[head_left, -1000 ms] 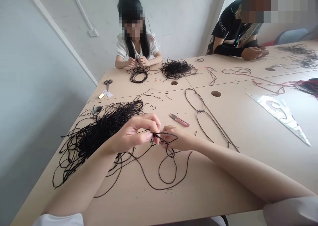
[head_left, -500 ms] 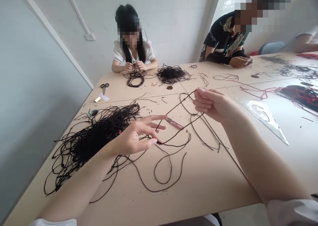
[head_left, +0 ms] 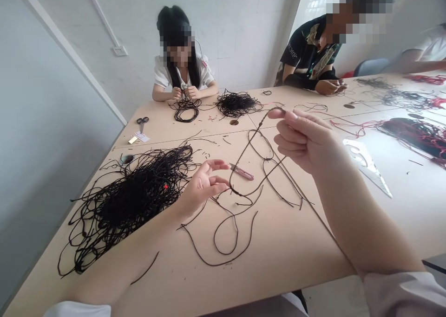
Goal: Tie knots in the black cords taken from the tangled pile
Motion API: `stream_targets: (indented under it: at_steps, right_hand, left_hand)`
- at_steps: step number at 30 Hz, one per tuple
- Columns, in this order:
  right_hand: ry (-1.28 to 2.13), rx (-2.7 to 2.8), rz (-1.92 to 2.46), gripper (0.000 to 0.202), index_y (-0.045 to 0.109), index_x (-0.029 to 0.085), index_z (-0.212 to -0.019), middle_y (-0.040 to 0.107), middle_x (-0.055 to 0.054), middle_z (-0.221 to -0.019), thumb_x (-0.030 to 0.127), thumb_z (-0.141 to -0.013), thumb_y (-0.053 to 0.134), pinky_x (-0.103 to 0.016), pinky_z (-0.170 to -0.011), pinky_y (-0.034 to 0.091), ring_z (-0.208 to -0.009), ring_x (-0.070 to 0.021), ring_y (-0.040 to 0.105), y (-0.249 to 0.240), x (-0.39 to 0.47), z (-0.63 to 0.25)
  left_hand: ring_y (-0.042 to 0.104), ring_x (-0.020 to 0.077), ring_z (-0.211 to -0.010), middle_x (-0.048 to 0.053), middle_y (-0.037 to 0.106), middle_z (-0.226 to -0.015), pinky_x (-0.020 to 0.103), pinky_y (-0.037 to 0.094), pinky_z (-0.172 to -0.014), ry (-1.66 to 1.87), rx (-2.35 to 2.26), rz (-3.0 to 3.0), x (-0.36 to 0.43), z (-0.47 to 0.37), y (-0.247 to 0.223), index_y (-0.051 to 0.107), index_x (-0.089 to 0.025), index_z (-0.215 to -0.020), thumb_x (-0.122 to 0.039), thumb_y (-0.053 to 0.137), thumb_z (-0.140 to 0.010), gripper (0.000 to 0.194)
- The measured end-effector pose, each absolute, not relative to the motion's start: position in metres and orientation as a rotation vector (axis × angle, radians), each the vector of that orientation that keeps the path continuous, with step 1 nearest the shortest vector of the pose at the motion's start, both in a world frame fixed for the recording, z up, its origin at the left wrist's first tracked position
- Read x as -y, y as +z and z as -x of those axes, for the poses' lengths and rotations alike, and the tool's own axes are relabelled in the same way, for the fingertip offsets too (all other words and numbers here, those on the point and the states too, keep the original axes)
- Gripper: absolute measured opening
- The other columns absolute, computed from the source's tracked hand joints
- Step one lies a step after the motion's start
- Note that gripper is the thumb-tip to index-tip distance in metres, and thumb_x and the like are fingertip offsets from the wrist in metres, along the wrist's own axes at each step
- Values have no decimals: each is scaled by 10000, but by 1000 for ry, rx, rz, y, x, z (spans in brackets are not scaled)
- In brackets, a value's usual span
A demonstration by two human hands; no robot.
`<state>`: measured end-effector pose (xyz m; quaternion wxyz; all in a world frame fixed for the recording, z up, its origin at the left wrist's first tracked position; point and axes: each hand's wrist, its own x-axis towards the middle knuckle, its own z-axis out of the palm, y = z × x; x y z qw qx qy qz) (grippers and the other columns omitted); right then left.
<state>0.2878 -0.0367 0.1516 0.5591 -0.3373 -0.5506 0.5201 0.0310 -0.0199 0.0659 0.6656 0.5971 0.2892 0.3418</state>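
My right hand (head_left: pixel 306 140) is closed, with thumb and forefinger pinching the top of a dark braided cord loop (head_left: pixel 238 192). The loop hangs slanting down to the left above the table, its knotted part lowest. Beside that lower end, my left hand (head_left: pixel 208 181) is open with its fingers apart; whether a fingertip touches the cord I cannot tell. Beneath the loop lies a small pink-handled cutter (head_left: pixel 242 172). Another knotted cord loop (head_left: pixel 284 197) rests on the table under my right hand, and loose cord lengths (head_left: pixel 215 236) curl in front.
A big tangle of black cords (head_left: pixel 128 196) lies at left. Scissors (head_left: pixel 142 122) are beyond it, and a clear set square (head_left: pixel 371 171) lies at right. Across the table, a person's hands (head_left: pixel 184 93) work on cord near another black bundle (head_left: pixel 237 103). Red cords (head_left: pixel 414 138) lie far right.
My left fingers have come out of the loop and drawn apart from it. My right hand has risen slightly, lifting the loop, which hangs more freely. The view has shifted a little.
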Motion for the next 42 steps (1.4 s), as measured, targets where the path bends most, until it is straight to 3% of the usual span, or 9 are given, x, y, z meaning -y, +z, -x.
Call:
stream_targets:
  at_steps: [6,10,13,17,22,26,31,37,42]
  right_hand:
    - [1171,1477,785,149,627,227,-947,183,63,-577,355,-916,555,-247,-369,160,-436,-82,164,189,37,-274]
    - [1135,1625,774,152,663,198,-958,234,56,-570,285,-934,541,-254,-391,138,-457,-78,179,218,39,-263]
    - [1093,1737,767,159,672,163,-974,264,50,-575,217,-947,525,-257,-422,136,-481,-72,207,234,35,-259]
    - [947,1872,776,185,694,147,-961,286,49,-570,204,-959,518,-253,-434,149,-477,-60,218,250,29,-262]
    - [747,1818,888,209,724,190,-819,314,35,-561,212,-943,558,-248,-436,206,-483,-57,267,263,31,-267]
    - [727,1752,897,211,725,183,-820,314,32,-553,211,-942,555,-267,-427,177,-478,-59,255,266,35,-269]
    - [677,1760,909,201,726,205,-815,309,33,-543,240,-938,571,-270,-416,162,-451,-54,264,264,35,-275]
    - [659,1655,960,192,719,176,-795,297,40,-505,211,-925,582,-277,-424,140,-438,-68,258,259,28,-283]
    - [784,1639,983,197,701,151,-822,307,49,-504,180,-940,546,-278,-444,128,-451,-64,250,251,17,-290]
  left_hand:
    - [529,112,-724,94,623,-1172,266,416,-657,559,-783,-1615,19,-40,75,608,-218,-1219,-426,673,-831,445]
    - [548,229,-1108,92,620,-1252,365,392,-960,741,-847,-1863,10,-55,93,603,-214,-1245,-456,713,-788,529]
    - [545,257,-1195,110,677,-1189,416,349,-1062,804,-796,-1880,2,-69,102,646,-169,-1185,-476,660,-829,471]
    - [688,251,-954,141,741,-976,415,493,-925,743,-706,-1729,-5,-82,98,720,-102,-990,-478,567,-895,417]
    - [725,227,-798,135,736,-968,395,573,-786,800,-553,-1531,-8,-86,88,684,-91,-1078,-421,639,-864,395]
    - [707,229,-934,111,735,-982,358,581,-815,903,-515,-1442,-7,-90,88,676,-120,-1017,-347,701,-829,296]
    - [704,233,-955,106,729,-1065,385,588,-821,932,-495,-1253,-6,-95,80,570,-164,-1257,-258,731,-807,487]
    - [706,254,-952,101,734,-1014,399,582,-822,923,-457,-1242,-3,-95,75,699,-135,-1032,-279,735,-800,275]
    - [680,266,-1036,116,734,-1049,395,569,-826,839,-442,-1221,1,-94,78,696,-142,-1083,-359,685,-843,324]
